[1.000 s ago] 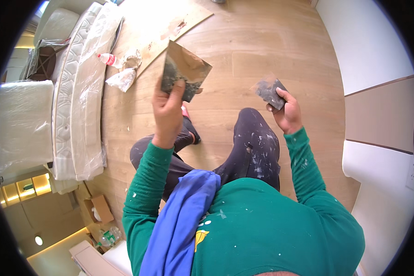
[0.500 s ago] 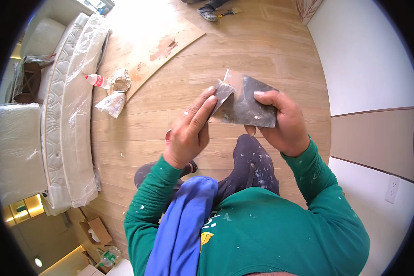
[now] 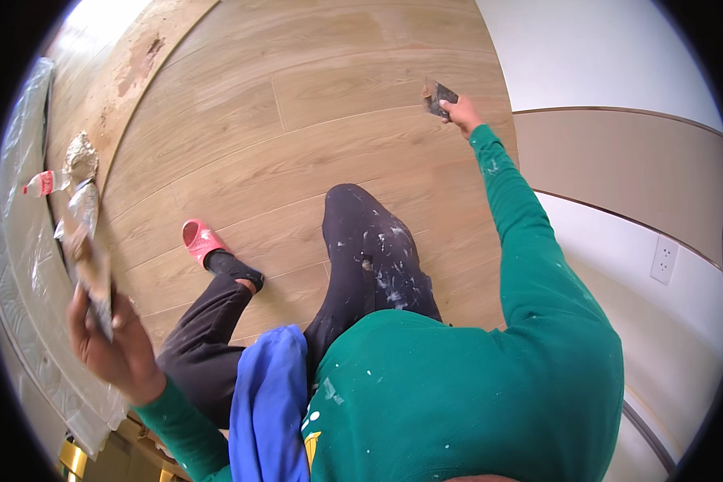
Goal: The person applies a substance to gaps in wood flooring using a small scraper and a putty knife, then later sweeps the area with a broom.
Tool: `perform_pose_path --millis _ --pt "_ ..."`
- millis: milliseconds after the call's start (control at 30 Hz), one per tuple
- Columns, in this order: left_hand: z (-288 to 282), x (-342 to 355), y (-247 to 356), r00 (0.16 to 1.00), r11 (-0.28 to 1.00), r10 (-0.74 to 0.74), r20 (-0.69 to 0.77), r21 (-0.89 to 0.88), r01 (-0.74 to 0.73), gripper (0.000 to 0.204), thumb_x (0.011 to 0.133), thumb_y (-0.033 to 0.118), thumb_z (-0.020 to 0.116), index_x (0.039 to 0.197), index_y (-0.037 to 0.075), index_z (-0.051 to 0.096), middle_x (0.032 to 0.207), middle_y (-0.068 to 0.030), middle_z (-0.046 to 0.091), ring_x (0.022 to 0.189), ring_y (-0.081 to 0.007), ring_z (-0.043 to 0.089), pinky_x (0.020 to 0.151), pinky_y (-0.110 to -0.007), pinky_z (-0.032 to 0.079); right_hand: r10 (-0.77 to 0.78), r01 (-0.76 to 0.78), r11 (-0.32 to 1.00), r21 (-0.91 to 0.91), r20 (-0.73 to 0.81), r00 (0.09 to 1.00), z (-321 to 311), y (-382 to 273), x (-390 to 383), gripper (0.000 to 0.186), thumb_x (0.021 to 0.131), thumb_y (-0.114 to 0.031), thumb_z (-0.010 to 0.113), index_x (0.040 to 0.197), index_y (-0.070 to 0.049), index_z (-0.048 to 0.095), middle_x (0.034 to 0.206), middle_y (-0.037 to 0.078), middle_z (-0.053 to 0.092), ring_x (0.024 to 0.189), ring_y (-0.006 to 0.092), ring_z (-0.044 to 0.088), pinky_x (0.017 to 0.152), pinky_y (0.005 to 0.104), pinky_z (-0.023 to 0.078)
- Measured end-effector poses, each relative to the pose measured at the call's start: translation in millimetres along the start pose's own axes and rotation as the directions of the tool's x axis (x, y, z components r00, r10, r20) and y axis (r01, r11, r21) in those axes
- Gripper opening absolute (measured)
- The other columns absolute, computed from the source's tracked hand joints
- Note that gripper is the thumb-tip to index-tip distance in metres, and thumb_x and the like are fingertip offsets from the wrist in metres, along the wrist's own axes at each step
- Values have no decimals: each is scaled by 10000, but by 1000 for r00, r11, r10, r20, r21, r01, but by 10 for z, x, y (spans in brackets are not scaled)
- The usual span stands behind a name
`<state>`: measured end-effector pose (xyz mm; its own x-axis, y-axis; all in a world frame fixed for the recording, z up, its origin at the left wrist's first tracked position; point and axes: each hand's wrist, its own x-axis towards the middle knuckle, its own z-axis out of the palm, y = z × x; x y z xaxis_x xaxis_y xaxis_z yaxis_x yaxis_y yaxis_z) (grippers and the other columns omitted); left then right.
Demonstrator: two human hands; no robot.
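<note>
My left hand (image 3: 119, 349) is closed around the lower end of a flat putty scraper (image 3: 99, 281), held up at the lower left and seen nearly edge-on. A tan lump of putty (image 3: 79, 243) sits toward its upper end; both are blurred. Far out to the right, near the wall, my right hand (image 3: 464, 115) grips a dark rectangular putty scraper (image 3: 440, 98). Its outer edge looks tan and smeared. Whether that scraper touches the wood-plank floor (image 3: 297, 104) cannot be told.
A white and beige wall (image 3: 610, 145) with a socket (image 3: 663, 259) runs along the right. At left lie a stained board (image 3: 149, 60), an opened bag of putty (image 3: 80, 158), a red-labelled bottle (image 3: 44, 183) and a plastic-wrapped mattress (image 3: 24, 265). My foot wears a pink clog (image 3: 201, 239).
My hands were together in front of me with the two scrapers touching. Now they are wide apart, left toward the lower left and right outstretched toward the wall. The view has shifted right.
</note>
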<state>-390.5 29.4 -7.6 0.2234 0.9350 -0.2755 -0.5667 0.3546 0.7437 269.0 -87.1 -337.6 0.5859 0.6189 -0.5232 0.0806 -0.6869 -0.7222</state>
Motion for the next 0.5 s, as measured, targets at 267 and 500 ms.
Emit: perform_pose_path --millis 267,500 --pt "-403 2 355 978 983 180 -101 62 -174 417 1001 79 432 1342 -158 389 1341 -260 524 1114 -239 603 600 -236 448 -333 313 498 -809 156 930 314 456 680 343 899 -100 496 1193 -130 670 1133 160 664 1078 372 606 912 474 489" --pt "-202 154 352 986 985 167 -24 -37 -168 489 994 9 411 1460 -39 272 1448 -178 412 1077 -176 550 624 -254 419 -574 408 308 -860 174 800 519 1029 345 435 808 4 519 1205 -109 655 1110 146 662 1066 344 599 939 432 490"
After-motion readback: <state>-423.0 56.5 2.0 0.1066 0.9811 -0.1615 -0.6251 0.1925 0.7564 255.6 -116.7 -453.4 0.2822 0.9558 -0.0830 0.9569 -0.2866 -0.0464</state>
